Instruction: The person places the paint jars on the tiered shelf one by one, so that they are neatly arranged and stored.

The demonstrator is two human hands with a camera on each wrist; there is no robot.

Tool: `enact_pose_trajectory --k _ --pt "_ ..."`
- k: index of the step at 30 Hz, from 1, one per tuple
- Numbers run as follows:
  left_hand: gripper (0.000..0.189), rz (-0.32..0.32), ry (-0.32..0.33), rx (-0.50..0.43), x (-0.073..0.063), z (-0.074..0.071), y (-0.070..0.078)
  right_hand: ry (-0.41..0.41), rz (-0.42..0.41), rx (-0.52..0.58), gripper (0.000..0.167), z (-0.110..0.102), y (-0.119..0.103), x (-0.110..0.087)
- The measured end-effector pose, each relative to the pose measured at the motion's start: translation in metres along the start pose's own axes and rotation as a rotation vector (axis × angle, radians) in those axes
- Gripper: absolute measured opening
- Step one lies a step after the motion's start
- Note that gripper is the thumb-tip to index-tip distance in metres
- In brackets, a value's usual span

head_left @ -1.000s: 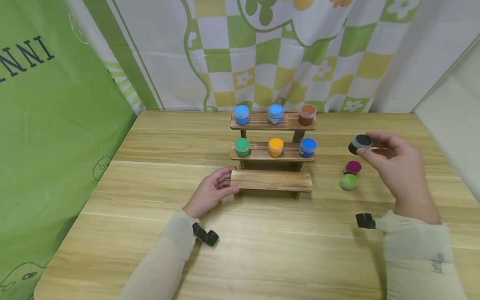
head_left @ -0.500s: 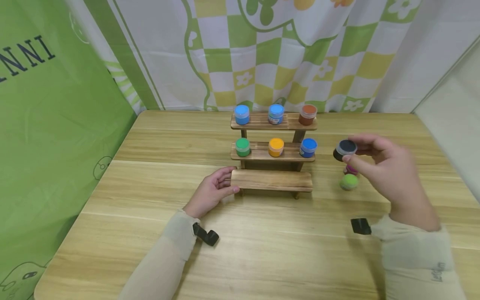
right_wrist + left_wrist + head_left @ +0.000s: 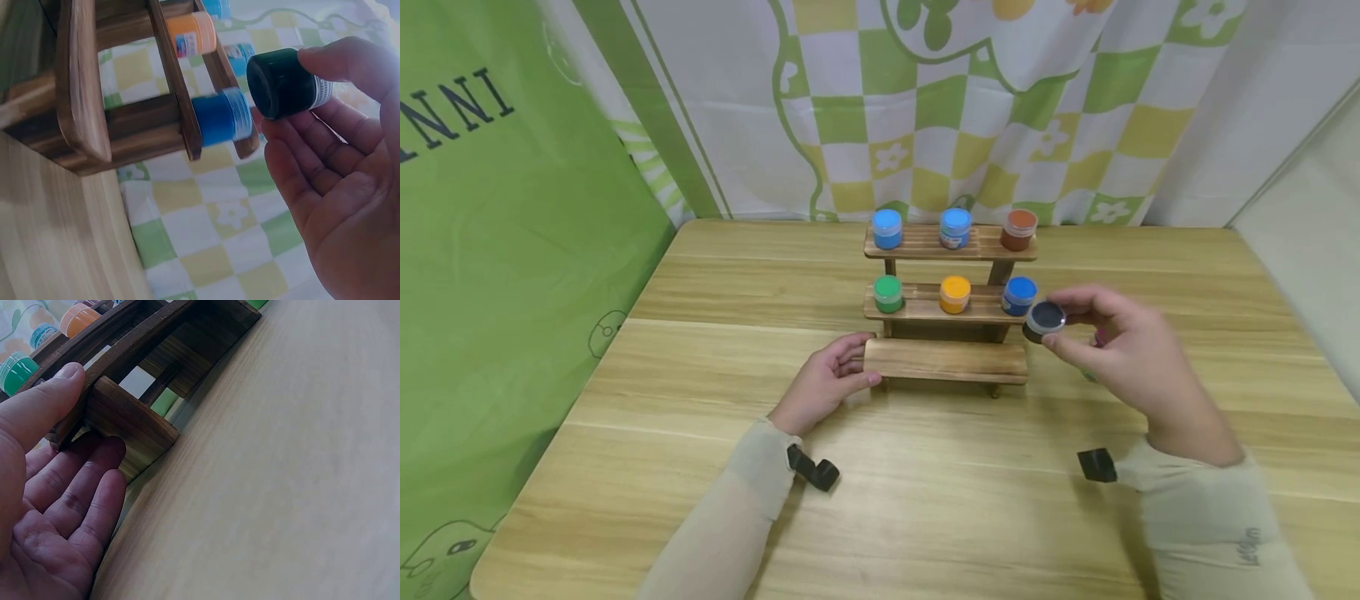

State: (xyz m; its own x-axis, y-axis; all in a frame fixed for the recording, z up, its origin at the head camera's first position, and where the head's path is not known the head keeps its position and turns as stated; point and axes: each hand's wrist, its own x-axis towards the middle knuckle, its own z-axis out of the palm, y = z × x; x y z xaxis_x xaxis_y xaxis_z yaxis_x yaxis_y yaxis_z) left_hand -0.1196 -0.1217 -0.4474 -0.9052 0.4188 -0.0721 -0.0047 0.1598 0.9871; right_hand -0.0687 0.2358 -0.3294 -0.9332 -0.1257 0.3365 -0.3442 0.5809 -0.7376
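Observation:
My right hand [image 3: 1123, 358] pinches a small black paint jar [image 3: 1045, 320] between thumb and fingers. The jar is off the table, just right of the three-step wooden stand [image 3: 943, 360] and near the dark blue jar [image 3: 1019, 296]. In the right wrist view the black jar [image 3: 284, 84] is tilted sideways. My left hand [image 3: 823, 379] holds the left end of the stand's lowest step, thumb at its front edge. In the left wrist view the fingers [image 3: 94, 481] reach under that step beside the leg. The lowest step bears nothing.
Green [image 3: 887, 294] and orange [image 3: 955, 294] jars share the middle step with the dark blue one. On top stand two light blue jars [image 3: 887, 229] and a brown jar [image 3: 1018, 230]. A magenta jar [image 3: 1098, 337] is mostly hidden behind my right hand. A patterned curtain [image 3: 917, 108] hangs behind.
My right hand has carried the black jar leftward and a little nearer to me, up to the stand's right side. It now covers most of the magenta and light green jars. My left hand stays put.

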Motion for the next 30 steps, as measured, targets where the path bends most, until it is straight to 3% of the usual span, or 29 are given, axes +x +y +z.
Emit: enact_pose_trajectory --k 4,9,22,30 --pt "0.061 -0.001 0.000 0.003 0.000 0.000 0.001 -0.045 -0.057 0.074 0.037 0.009 -0.002 0.001" --pt "0.061 -0.004 0.000 -0.004 0.000 0.000 0.000 -0.113 -0.058 0.109 0.035 0.022 -0.006 0.001" --pt "0.062 0.005 -0.005 -0.016 0.000 0.001 0.003 -0.232 -0.068 0.066 0.034 0.056 -0.006 0.002" --pt "0.062 0.007 -0.008 -0.023 -0.001 0.001 0.003 -0.279 0.002 0.090 0.033 0.072 -0.001 0.003"
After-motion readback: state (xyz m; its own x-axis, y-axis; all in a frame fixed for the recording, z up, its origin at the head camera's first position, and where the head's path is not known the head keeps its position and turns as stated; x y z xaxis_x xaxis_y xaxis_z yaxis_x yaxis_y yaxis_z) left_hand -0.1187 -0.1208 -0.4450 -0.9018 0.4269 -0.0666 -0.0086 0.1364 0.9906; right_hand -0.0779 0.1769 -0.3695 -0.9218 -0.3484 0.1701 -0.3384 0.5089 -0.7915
